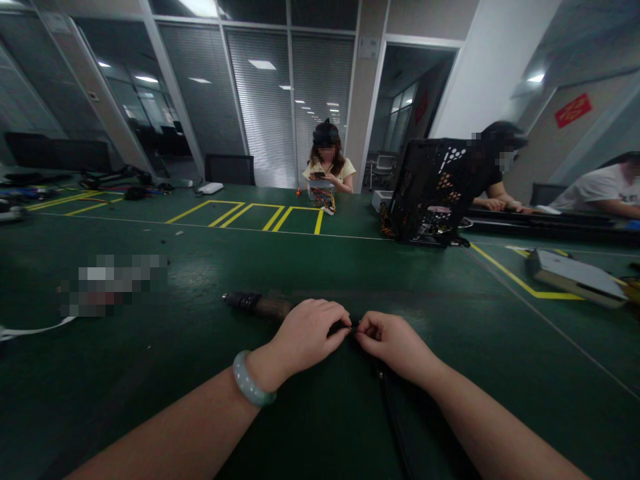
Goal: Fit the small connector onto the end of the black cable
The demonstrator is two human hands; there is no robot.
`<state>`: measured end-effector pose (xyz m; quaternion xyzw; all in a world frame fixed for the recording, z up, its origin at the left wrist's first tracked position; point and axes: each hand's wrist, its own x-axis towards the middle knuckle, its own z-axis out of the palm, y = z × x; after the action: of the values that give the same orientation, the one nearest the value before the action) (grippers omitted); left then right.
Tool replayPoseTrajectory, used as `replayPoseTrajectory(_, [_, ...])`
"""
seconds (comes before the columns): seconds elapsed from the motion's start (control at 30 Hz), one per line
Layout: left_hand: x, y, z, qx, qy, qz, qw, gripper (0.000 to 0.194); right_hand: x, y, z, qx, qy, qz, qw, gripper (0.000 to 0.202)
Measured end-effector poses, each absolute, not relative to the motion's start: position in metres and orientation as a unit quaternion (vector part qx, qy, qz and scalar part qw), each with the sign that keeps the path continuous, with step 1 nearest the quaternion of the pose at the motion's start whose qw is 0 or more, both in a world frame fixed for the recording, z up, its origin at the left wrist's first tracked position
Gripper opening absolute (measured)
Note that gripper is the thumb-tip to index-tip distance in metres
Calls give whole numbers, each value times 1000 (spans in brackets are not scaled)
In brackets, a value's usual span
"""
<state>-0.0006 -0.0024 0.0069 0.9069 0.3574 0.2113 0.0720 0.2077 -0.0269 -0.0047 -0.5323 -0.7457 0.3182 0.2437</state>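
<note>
My left hand [315, 333] and my right hand [395, 343] meet near the middle of the green table, fingertips almost touching. Each pinches at a small dark piece between them, too small to name. Behind my left hand lies a dark cylindrical tool [257, 305] with a metal tip pointing left, its right end hidden by the hand. A black strap or cable [393, 413] runs from below my right hand toward the near edge. A green bangle sits on my left wrist.
Across the green table [200, 253], a person [327, 163] holds a dark object near a small box with wires. A black computer case [425, 193] stands at the back right, beside two more people. A metal box [575, 277] lies at right. A blurred item [113, 287] lies at left.
</note>
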Motion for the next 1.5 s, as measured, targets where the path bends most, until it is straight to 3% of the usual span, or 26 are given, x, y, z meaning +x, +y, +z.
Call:
replayPoseTrajectory(0.93, [-2, -3, 8, 912, 343, 213, 66, 14, 208, -26, -6, -526, -733, 349, 255, 12])
replayPoseTrajectory(1.5, [-4, -5, 11, 911, 343, 219, 66, 12, 187, -43, 13, -577, -737, 260, 237, 17])
